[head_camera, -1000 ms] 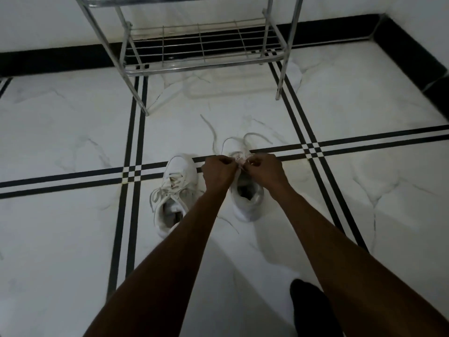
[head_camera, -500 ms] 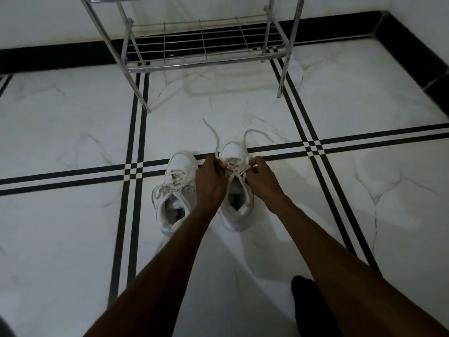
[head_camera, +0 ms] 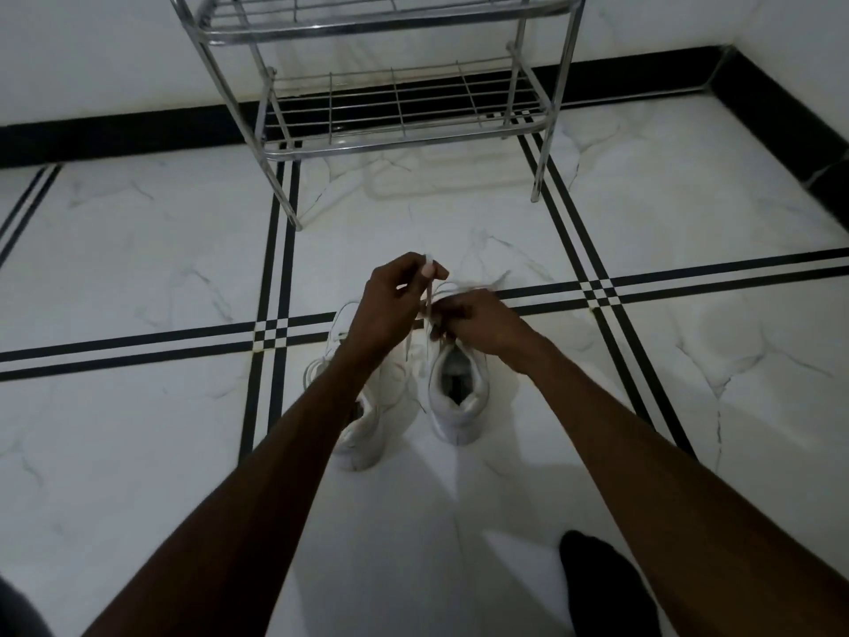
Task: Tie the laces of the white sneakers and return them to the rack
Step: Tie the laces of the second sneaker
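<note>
Two white sneakers stand on the floor (head_camera: 138,452) before the rack (head_camera: 404,140). Since a moment ago the left hand (head_camera: 390,305) has risen, pinching a lace (head_camera: 427,298) and drawing it taut above the right sneaker (head_camera: 459,393); the right hand (head_camera: 478,321) stays low, closed on the crossing — the knot seems under way. The left sneaker (head_camera: 367,434) lies half hidden — its laces loose at the side.
</note>
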Motion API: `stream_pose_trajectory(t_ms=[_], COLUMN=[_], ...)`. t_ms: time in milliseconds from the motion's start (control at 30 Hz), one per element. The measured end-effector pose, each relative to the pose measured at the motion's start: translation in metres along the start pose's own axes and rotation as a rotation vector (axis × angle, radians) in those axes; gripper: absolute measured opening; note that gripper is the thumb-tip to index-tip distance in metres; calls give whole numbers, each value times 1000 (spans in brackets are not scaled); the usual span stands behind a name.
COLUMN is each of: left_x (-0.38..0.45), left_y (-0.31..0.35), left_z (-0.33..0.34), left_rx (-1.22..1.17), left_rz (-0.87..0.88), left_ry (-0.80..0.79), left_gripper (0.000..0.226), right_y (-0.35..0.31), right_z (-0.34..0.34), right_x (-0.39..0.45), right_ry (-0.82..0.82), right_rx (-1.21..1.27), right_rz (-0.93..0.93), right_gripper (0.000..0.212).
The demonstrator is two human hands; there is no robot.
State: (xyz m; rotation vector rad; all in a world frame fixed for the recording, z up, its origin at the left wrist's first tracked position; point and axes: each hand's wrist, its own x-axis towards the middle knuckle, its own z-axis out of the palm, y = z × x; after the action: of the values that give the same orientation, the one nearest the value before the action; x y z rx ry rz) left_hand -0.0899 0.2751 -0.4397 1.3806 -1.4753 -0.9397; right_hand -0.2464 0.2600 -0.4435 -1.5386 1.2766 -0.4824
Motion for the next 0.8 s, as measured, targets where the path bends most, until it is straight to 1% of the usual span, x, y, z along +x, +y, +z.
stream_pose_trajectory(t_ms=[33,67,100,133,167,233,267,300,367,433,467,500,567,633,667,700,733,800], left_x=[3,3,2,0,-2,-9,-11,-13,-14,-15,-15,-16,-16,-13,-11,-10,-7,-6], left_y=[0,-3,-5,-9,-12,-17,-18,-19,-23,-25,-26,-26,-24,-25,-27,-31,-38,-47], left_z=[-1,-1,-1,0,1,5,8,11,15,17,19,20,23,23,20,17,12,3], left_rx=[21,12,2,-10,-18,-42,-40,-22,-17,-74,-96,-88,55,223,270,286,292,290], left_rz=[-7,-36,-77,-117,-149,-209,-239,-266,-299,-308,-303,-279,-179,-112,-120,-147,-179,-195], left_ry=[-32,-66,-93,-119,-148,-186,-183,-164,-110,-93,-100,-102,-68,-44,-35,-17,13,82], left_gripper=[31,31,32,34,34,35,36,37,40,39,37,32,25,39,46,48,42,22], right_y=[-5,-11,-15,-17,-16,-9,-4,1,10,20,22,24,23,22,21,21,20,19], right_z=[-4,-10,-15,-20,-25,-32,-35,-37,-38,-35,-33,-31,-27,-25,-25,-25,-24,-23], right_x=[-2,-4,-6,-5,-4,0,2,3,2,3,5,6,7,6,5,4,4,4], right_ry=[-151,-253,-301,-307,-275,-159,-103,-50,86,274,340,372,362,336,323,305,281,237], right_rx=[-130,-194,-220,-250,-308,-454,-489,-482,-423,-380,-327,-244,-41,108,177,253,335,456], right_rz=[-30,-54,-68,-80,-100,-142,-172,-199,-259,-296,-283,-258,-205,-183,-166,-143,-119,-92], right_gripper=[24,21,17,19,26,34,31,22,4,6,8,10,16,19,19,20,20,20])
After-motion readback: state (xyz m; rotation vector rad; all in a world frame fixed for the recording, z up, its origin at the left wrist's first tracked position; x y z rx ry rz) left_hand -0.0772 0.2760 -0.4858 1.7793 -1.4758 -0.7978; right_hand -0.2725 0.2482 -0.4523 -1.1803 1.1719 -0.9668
